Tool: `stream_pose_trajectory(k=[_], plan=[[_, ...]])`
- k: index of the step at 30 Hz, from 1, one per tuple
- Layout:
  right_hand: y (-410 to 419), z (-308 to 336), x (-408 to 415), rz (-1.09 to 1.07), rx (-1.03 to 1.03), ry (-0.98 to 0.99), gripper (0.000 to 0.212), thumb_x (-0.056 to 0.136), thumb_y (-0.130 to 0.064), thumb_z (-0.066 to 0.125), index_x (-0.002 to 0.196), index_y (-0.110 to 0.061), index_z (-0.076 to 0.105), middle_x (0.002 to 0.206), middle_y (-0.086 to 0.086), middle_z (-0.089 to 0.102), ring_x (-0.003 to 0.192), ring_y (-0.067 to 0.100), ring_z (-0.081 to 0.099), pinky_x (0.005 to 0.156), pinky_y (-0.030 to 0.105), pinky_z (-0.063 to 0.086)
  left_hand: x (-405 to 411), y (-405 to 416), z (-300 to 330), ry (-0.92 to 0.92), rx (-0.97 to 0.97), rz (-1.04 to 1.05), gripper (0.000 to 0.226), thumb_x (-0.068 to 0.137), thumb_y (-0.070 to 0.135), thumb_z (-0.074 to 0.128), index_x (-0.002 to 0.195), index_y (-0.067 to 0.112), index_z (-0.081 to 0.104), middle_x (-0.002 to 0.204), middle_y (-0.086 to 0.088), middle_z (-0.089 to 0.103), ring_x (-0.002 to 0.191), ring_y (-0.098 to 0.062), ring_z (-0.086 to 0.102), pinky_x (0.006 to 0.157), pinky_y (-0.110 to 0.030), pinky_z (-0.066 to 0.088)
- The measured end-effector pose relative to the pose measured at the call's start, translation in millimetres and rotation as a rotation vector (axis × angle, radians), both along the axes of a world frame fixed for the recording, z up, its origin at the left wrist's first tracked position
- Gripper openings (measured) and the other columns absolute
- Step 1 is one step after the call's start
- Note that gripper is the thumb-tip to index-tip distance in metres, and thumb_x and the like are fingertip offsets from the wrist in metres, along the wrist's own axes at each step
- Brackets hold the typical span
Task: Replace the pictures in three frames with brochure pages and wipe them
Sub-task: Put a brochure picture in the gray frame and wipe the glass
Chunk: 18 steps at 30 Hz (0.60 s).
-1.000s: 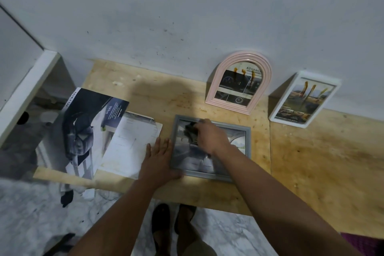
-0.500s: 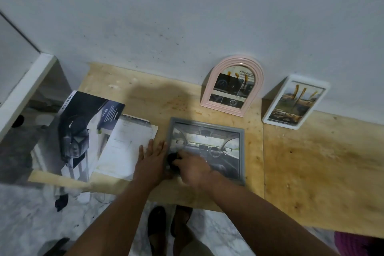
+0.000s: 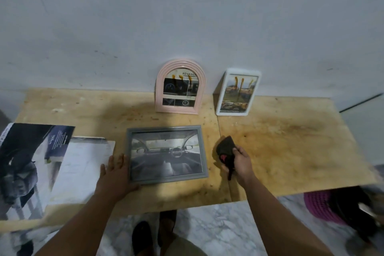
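- Your left hand (image 3: 116, 169) is lying flat with fingers straight, pressing on the desk (image 3: 291, 147) and touching the left edge of the grey frame (image 3: 166, 154), at about 9 o'clock of it.
- Your right hand (image 3: 239, 162) is gripping a dark cloth (image 3: 225, 150) with a red patch, fingers curled round it; it is sitting off the frame, just beside its right edge at 3 o'clock.
- The grey frame is lying flat near the desk's front edge, showing a car-interior page under its glass.
- The pink arched frame (image 3: 179, 87) is standing tilted back against the wall (image 3: 187, 16) at 12 o'clock of the grey frame, holding a page with the word "ADVANC" visible.
- The white frame (image 3: 238, 92) is leaning against the wall too, at about 1 o'clock of the grey one and near the pink one, apart from it.
- The brochure (image 3: 31, 162) is lying open at 9 o'clock, hanging over the desk's left end, and a loose white page (image 3: 81, 170) is lying on it, its right edge under your left hand.
- Your feet (image 3: 153, 233) are showing on the marble floor (image 3: 218, 228) at 6 o'clock, and a purple basket (image 3: 320, 206) is sitting under the desk's right end at 4 o'clock.
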State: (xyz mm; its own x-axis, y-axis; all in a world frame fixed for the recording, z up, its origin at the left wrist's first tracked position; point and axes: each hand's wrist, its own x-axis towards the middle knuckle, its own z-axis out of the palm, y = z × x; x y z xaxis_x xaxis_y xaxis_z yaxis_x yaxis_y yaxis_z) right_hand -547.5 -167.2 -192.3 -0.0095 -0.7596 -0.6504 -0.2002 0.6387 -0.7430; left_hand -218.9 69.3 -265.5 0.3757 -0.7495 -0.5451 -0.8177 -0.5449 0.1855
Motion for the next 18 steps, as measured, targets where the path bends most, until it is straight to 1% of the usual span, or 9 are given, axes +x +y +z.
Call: stream_pose_trajectory(k=[1,2,4,5,10,13,15,17,18], plan=[[-2.1,-4.6,-12.2,0.085,0.001,0.111,0.024,0.109,-0.016,0.045,0.128,-0.009,0.058,0.101,0.018,0.068,0.076,0.03,0.069,0.059,0.039,0.057,0.1,-0.3,0.8,-0.004,0.007,-0.002,0.118,0.083,0.075,0.055,0.159,0.013,-0.011,0.167,-0.016,-0.009,0.153,-0.038,-0.01,0.124,-0.056,0.003],[-3.0,-10.8,-23.2,0.231,-0.009,0.272,0.027,0.108,-0.016,0.047,0.132,-0.008,0.056,0.104,0.019,0.069,0.078,0.029,0.068,0.064,0.038,0.057,0.2,-1.5,1.5,-0.01,0.015,-0.004,0.118,0.083,0.075,0.055,0.159,0.013,-0.011,0.167,-0.016,-0.009,0.153,-0.038,-0.009,0.124,-0.055,0.004],[-3.5,-22.7,-38.9,0.506,-0.071,0.582,0.034,0.105,-0.016,0.051,0.138,-0.007,0.053,0.123,0.02,0.067,0.103,0.034,0.065,0.086,0.04,0.054,0.1,-3.7,2.8,-0.02,0.033,-0.008,0.119,0.082,0.074,0.057,0.159,0.013,-0.01,0.168,-0.015,-0.006,0.154,-0.038,-0.007,0.124,-0.055,0.006],[-3.0,-25.5,-43.0,0.576,-0.096,0.658,0.037,0.104,-0.017,0.052,0.14,-0.008,0.052,0.129,0.019,0.066,0.113,0.036,0.063,0.091,0.04,0.051,-0.4,-4.5,3.0,-0.024,0.038,-0.007,0.119,0.081,0.074,0.057,0.159,0.013,-0.009,0.168,-0.014,-0.005,0.154,-0.038,-0.006,0.124,-0.055,0.007],[2.1,-25.6,-43.0,0.586,-0.026,0.836,0.053,0.098,-0.036,0.06,0.143,-0.017,0.041,0.135,0.018,0.054,0.12,0.04,0.057,0.094,0.047,0.049,0.1,-8.3,5.5,-0.011,0.045,0.018,0.12,0.079,0.072,0.062,0.159,0.014,-0.005,0.168,-0.01,0.001,0.154,-0.037,0.001,0.123,-0.053,0.01],[6.7,-19.2,-33.7,0.576,-0.156,1.013,0.06,0.093,-0.041,0.061,0.144,-0.023,0.036,0.136,0.015,0.045,0.125,0.039,0.048,0.097,0.052,0.045,-2.6,-11.3,12.2,-0.005,0.008,0.057,0.113,0.076,0.074,0.064,0.157,0.014,0.014,0.163,-0.011,0.022,0.148,-0.036,0.025,0.118,-0.048,0.029],[7.2,-17.5,-18.6,0.576,-0.349,0.926,0.051,0.095,-0.034,0.059,0.142,-0.023,0.043,0.131,0.012,0.05,0.119,0.035,0.054,0.095,0.049,0.05,-4.3,-13.6,19.3,0.043,-0.075,0.166,0.094,0.072,0.075,0.067,0.143,0.022,0.034,0.144,-0.006,0.048,0.126,-0.03,0.052,0.098,-0.044,0.049],[6.3,-17.4,2.8,0.642,-0.428,0.683,0.039,0.099,-0.029,0.055,0.138,-0.023,0.053,0.123,0.007,0.062,0.104,0.028,0.066,0.088,0.042,0.056,-7.5,-16.7,27.3,0.11,-0.159,0.277,0.073,0.069,0.074,0.068,0.124,0.033,0.041,0.118,0.004,0.061,0.097,-0.021,0.063,0.077,-0.037,0.055],[5.6,-17.3,14.5,0.693,-0.397,0.574,0.038,0.1,-0.028,0.054,0.138,-0.023,0.055,0.119,0.005,0.068,0.095,0.024,0.069,0.084,0.039,0.058,-9.8,-18.6,30.8,0.137,-0.185,0.315,0.067,0.071,0.072,0.068,0.12,0.036,0.04,0.111,0.005,0.063,0.09,-0.019,0.064,0.073,-0.035,0.054]])
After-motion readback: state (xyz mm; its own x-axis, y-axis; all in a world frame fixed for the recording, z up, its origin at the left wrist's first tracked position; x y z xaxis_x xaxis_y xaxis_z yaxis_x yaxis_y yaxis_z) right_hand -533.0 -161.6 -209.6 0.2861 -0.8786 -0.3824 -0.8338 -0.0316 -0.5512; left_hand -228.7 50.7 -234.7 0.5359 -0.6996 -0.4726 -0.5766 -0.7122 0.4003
